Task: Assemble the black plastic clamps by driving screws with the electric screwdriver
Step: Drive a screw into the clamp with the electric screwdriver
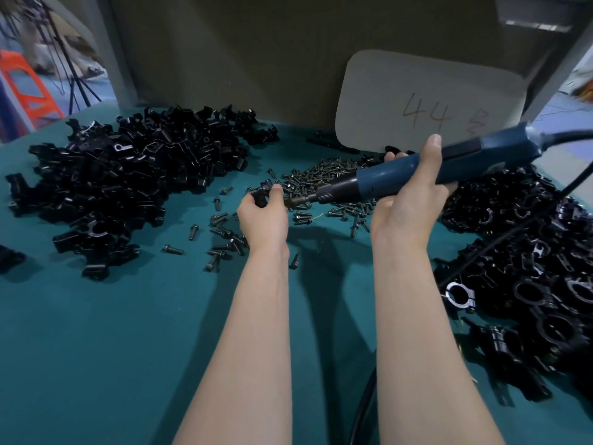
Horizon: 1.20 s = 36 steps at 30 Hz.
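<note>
Black plastic, a small clamp [261,195] is pinched between the thumb and curled fingers of the left hand [263,216]. The right hand [407,200] is wrapped around the blue screwdriver [465,162], with the thumb raised over its body. The bit points left, its tip just beside the left fingertips; whether it touches the clamp I cannot tell. Behind the fingers lie screws [324,178] on green cloth [96,348]. Parts [128,175] are heaped left of the left fingers, round clamps [529,268] right of the right hand.
</note>
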{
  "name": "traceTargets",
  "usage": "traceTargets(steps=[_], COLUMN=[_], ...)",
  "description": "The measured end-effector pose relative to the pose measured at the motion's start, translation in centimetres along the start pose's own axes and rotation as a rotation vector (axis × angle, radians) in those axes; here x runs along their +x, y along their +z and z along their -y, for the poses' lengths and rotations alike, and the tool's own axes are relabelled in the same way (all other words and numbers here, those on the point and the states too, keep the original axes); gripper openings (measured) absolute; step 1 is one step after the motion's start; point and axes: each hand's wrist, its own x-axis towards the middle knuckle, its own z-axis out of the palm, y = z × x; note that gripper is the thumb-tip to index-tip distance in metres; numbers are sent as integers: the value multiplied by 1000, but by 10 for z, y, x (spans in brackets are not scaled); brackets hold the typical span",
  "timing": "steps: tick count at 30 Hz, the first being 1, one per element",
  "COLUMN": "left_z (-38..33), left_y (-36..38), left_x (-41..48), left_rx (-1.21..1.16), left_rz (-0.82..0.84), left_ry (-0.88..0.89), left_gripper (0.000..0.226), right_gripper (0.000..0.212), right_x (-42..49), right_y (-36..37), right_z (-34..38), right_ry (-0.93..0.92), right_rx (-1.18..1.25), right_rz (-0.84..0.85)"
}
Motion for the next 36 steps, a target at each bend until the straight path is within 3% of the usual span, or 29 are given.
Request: traceTargets(steps=[4,7,22,36], left_z=[1,0,5,6], left_y=[1,1,0,3], left_x=[-2,-2,0,-2], left_rx=[8,2,-16,-42], left_rz=[-9,-22,-24,-42], left_ry=[26,31,14,7], left_gripper=[19,21,15,23], right_gripper=[54,45,53,61], right_x=[-7,-9,-18,-21], right_y=[8,9,15,16], right_z=[0,-2,-9,-11], right_ry=[-98,-142,-218,-189], right_rx=[-29,-46,-165,-181], right_rz=[87,131,242,207])
